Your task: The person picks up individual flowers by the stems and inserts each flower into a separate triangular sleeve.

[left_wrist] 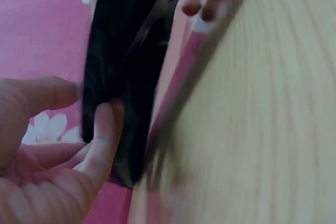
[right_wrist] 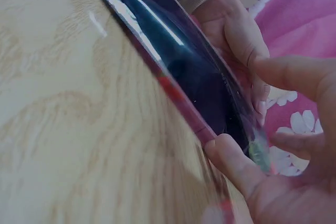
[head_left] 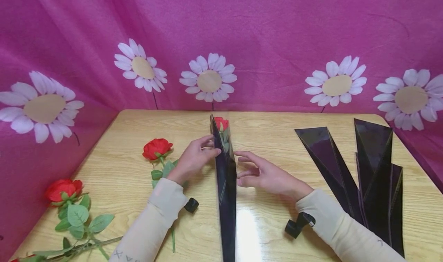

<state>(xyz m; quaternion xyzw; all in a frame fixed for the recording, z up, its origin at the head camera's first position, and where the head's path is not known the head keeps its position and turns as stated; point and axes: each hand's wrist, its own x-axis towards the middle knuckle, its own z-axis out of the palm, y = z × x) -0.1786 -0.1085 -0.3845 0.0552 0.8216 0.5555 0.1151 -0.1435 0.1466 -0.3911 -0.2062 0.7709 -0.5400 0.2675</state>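
A long, narrow black flower sleeve [head_left: 226, 189] with a clear side stands upright or tilted in the middle, a red rose [head_left: 220, 123] showing inside near its top. My left hand [head_left: 195, 158] holds the sleeve by its left edge, thumb on the front and fingers behind. In the left wrist view the thumb and fingers of that left hand [left_wrist: 58, 156] lie on either side of the dark film. Along the opposite edge is my right hand [head_left: 266, 175], its fingers extended; in the right wrist view a fingertip [right_wrist: 223, 148] touches the sleeve's edge.
Left of the sleeve lie a red rose [head_left: 157, 149] and another rose [head_left: 64, 191] with leaves and stems. Several black sleeves [head_left: 373, 177] lie fanned on the right of the wooden table [head_left: 270, 131]. A pink cloth [head_left: 270, 31] with printed daisies hangs behind.
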